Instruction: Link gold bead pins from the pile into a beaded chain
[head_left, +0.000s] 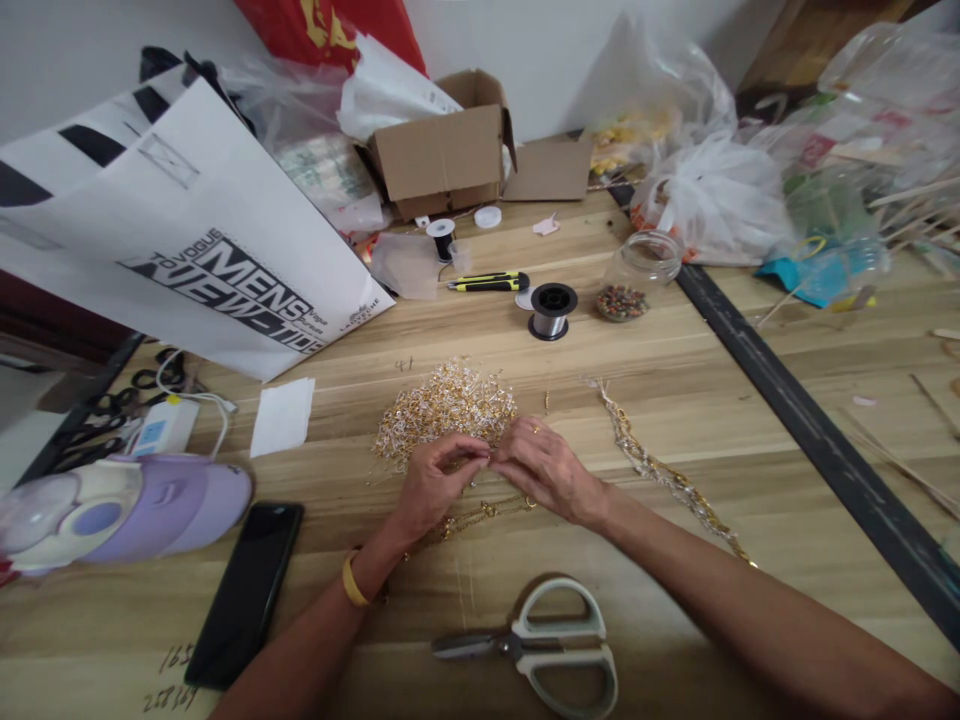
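My left hand (442, 478) and my right hand (544, 468) meet at the near edge of a heap of small gold and silver pieces (442, 405). Thumb and fingers of each hand are pinched together; whatever sits between the fingertips is too small to make out. Just below the hands a gold chain (487, 511) lies on the table, partly hidden by them. A bundle of gold and silver chains (660, 472) stretches out to the right, partly behind my right forearm. White-handled scissors (559, 645) lie nearest to me.
A spool of wire (553, 312), a yellow-black utility knife (489, 282) and a jar of beads (634, 280) stand or lie beyond the heap. At left are a phone (246, 592), a purple bottle (176, 505) and a white paper bag (225, 240). A cardboard box (442, 150) stands behind.
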